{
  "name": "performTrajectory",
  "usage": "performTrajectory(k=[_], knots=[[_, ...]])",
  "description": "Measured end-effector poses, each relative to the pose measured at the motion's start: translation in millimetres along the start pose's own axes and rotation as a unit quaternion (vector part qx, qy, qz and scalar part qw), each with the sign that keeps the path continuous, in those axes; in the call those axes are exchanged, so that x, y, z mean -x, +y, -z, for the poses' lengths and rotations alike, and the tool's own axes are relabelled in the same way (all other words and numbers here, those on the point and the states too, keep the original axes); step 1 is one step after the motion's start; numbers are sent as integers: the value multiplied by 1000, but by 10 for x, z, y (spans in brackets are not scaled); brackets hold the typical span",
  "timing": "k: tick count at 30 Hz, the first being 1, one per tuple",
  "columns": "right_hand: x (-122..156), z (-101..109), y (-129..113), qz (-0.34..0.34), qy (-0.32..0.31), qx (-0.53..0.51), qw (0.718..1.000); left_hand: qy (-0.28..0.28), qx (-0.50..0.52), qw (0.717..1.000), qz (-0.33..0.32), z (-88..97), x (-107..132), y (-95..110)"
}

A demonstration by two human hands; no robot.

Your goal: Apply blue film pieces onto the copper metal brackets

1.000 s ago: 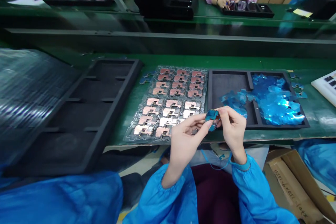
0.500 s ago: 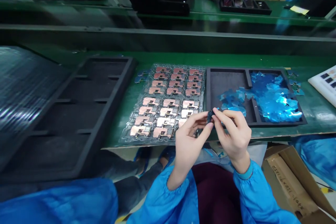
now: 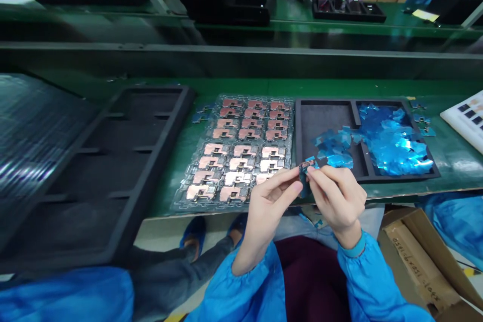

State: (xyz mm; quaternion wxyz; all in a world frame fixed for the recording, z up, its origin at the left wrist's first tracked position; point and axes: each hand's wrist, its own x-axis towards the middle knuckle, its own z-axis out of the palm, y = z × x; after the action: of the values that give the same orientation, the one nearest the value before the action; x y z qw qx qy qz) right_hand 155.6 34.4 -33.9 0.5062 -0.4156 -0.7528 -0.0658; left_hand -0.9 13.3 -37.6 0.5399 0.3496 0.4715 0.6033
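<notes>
My left hand [image 3: 269,202] and my right hand [image 3: 335,198] pinch one small part with blue film [image 3: 305,170] between their fingertips, just over the table's near edge. Right behind them lies a clear blister sheet [image 3: 188,200] filled with several copper-coloured parts [image 3: 244,151]. To the right of it sits a black tray [image 3: 324,118] whose right compartment holds a heap of peeled blue film pieces [image 3: 392,143]; some spill into the left compartment.
A large black compartment tray [image 3: 124,161] lies at the left on the green table [image 3: 458,163]. A white card [image 3: 466,118] sits far right, a cardboard box [image 3: 418,256] below. Across the conveyor, people in pink and blue sleeves work over black trays [image 3: 349,10].
Both hands stay together at the table edge, turning the small part; its blue film showed, then was hidden, now shows a corner again. The view shifted slightly.
</notes>
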Motion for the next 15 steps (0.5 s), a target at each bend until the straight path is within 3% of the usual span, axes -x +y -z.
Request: performTrajectory(k=[9, 15], knots=[[-26, 37, -31, 51, -36, -2, 998, 14, 190, 971, 142, -26, -97, 20], [21, 66, -39, 76, -49, -25, 996, 11, 243, 957, 158, -9, -130, 29]])
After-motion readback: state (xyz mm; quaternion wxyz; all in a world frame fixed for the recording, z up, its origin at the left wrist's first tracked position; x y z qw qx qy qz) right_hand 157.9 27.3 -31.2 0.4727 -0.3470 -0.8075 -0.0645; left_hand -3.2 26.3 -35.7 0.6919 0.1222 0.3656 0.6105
